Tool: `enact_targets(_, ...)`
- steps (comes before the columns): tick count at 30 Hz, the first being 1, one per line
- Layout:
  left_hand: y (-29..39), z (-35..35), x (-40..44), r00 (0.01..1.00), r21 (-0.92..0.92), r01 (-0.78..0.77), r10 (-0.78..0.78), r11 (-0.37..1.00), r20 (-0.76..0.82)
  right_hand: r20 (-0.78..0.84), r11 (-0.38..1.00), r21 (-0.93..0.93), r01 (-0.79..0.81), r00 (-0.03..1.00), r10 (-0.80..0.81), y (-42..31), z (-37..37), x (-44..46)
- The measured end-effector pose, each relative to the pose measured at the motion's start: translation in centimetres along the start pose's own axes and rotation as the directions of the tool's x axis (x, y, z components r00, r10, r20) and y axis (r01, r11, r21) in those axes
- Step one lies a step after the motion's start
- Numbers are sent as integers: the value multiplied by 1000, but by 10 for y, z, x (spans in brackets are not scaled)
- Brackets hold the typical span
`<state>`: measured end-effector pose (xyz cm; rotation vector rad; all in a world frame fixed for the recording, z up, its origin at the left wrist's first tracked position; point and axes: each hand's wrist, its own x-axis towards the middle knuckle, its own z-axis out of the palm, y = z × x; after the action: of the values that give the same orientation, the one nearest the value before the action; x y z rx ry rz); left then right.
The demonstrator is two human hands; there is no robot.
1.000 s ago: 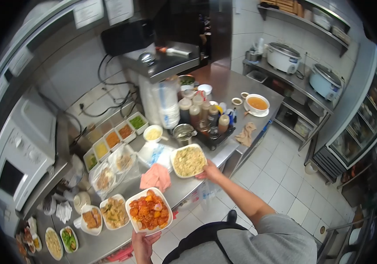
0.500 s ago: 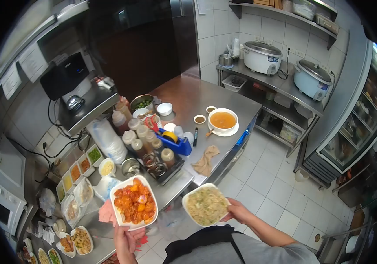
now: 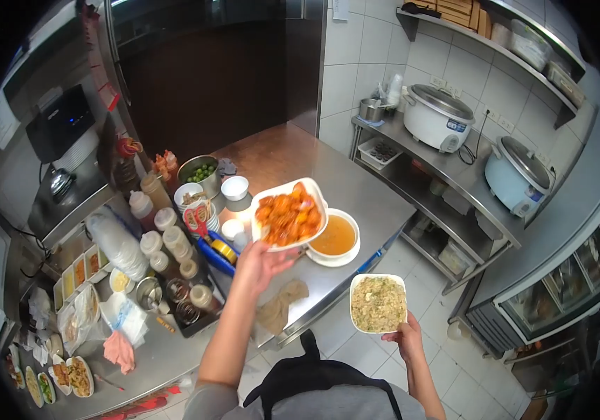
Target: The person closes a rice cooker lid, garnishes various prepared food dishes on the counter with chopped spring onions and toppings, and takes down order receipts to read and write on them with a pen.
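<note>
My left hand (image 3: 263, 262) supports a white square bowl of orange-red sauced chunks (image 3: 289, 215) from below, its fingers partly hidden under the rim. The bowl hangs over the steel table, hiding part of what lies behind it. In my right hand (image 3: 406, 339) is a white square bowl of fried rice (image 3: 378, 303), gripped at its lower right corner above the floor. Just right of the sauced food, a white bowl of orange-brown soup (image 3: 335, 234) rests on a white saucer on the table.
A crumpled brown cloth (image 3: 282, 306) lies at the table's near edge. Several sauce bottles (image 3: 174, 241), red-handled scissors (image 3: 197, 218) and a blue tape dispenser (image 3: 217, 253) crowd the left. Two rice cookers (image 3: 438, 119) stand on the back shelf. A glass-door fridge (image 3: 559, 308) is at right.
My left hand has carried the bowl of sauced food up and right, from the left counter to over the table. The fried rice has moved right with my right hand. The view has shifted.
</note>
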<state>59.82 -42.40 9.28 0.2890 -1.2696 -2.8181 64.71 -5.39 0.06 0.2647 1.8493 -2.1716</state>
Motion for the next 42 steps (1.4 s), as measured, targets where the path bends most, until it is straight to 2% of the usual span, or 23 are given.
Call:
enact_targets(2, -14, 6, 81, 999, 1, 12, -12, 1000, 38, -43, 1000, 20, 17, 999, -16, -16, -4, 29)
enact_targets(5, -24, 27, 184, 998, 1, 39, -38, 999, -58, -108, 999, 35, 37, 994, -33, -35, -10, 71)
enact_targets(8, -43, 20, 288, 996, 13, 88, -88, 996, -15, -127, 1000, -2, 11, 992, -11, -57, -26, 118)
enact_targets(12, -82, 4, 401, 953, -98, 268, -278, 958, -117, -133, 999, -42, 5, 991, -10, -79, -40, 187)
enact_targets(15, -99, 7, 438, 941, -80, 281, -291, 956, -175, -72, 996, -90, -23, 997, 17, -96, -46, 251)
enact_targets(19, -119, 2, 482, 890, -112, 288, -309, 951, -335, 32, 990, -135, -27, 999, 31, -100, -46, 359)
enact_targets(22, -134, -8, 506, 917, -65, 216, -225, 974, -330, 197, 981, -191, -38, 978, 76, -103, -41, 438)
enact_targets(24, -139, -18, 517, 920, -1, 222, -209, 975, -332, 274, 982, -190, -18, 959, 71, -110, -20, 482)
enact_targets(26, -133, -20, 518, 920, -23, 283, -279, 959, -274, 355, 973, -231, -12, 930, 96, -113, -5, 521)
enact_targets(28, -108, 8, 498, 834, 119, 369, -271, 922, -481, 481, 981, -189, -31, 868, 120, -107, 4, 553)
enact_targets(30, -86, 33, 471, 769, 277, 344, -99, 897, -632, 573, 979, -191, -69, 802, 168, -105, 14, 576)
enact_targets(32, -81, 14, 444, 838, 349, 231, -4, 908, -546, 657, 957, -264, -119, 704, 268, -112, 23, 589)
enact_targets(34, -59, 22, 372, 930, 370, 69, 75, 926, -360, 628, 916, -378, -132, 690, 359, -121, 27, 595)
enact_targets(36, -58, 15, 296, 995, 262, -72, 86, 963, -42, 625, 790, -612, 16, 623, 471, -137, 18, 613)
enact_targets(38, -44, 49, 204, 1000, 272, 21, -16, 962, -19, 529, 631, -768, 108, 662, 531, -153, 15, 621)
enact_targets(40, -48, 65, 133, 997, 224, 74, -80, 972, 20, 407, 284, -913, 294, 720, 563, -133, -12, 687)
enact_targets(42, -75, 64, 78, 998, 210, 57, -52, 976, -32, 534, 271, -845, 460, 709, 461, -157, 4, 651)
